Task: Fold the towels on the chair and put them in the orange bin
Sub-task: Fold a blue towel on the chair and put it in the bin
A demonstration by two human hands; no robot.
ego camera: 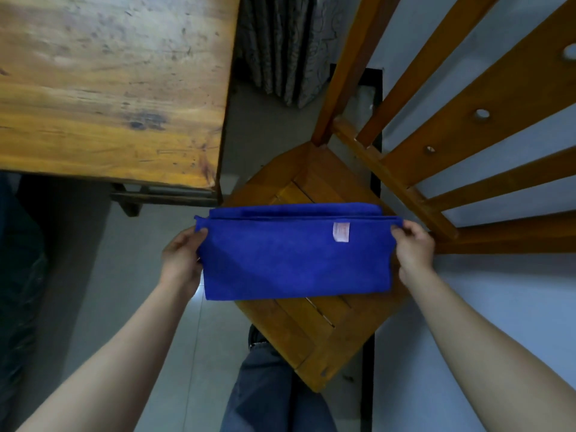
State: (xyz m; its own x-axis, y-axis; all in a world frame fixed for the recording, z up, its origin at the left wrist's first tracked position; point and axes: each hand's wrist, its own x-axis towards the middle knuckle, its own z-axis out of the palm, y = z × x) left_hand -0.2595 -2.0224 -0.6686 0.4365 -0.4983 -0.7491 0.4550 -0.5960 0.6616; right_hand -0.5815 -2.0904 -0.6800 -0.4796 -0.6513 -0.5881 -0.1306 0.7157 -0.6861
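Observation:
A blue towel (296,260) with a small pink label hangs folded over the wooden chair (311,332) seat. My left hand (182,257) pinches its top left corner. My right hand (414,244) pinches its top right corner. The towel is stretched flat between both hands, its lower edge hanging above the seat. Behind its top edge another blue layer (296,210) shows; whether it is the same towel or a second one I cannot tell. The orange bin is not in view.
A worn wooden table (109,88) fills the upper left, its corner close to the chair. The chair's slatted back (452,135) rises at the right. A grey patterned curtain (286,48) hangs at the top. My trouser leg (265,394) stands below the seat.

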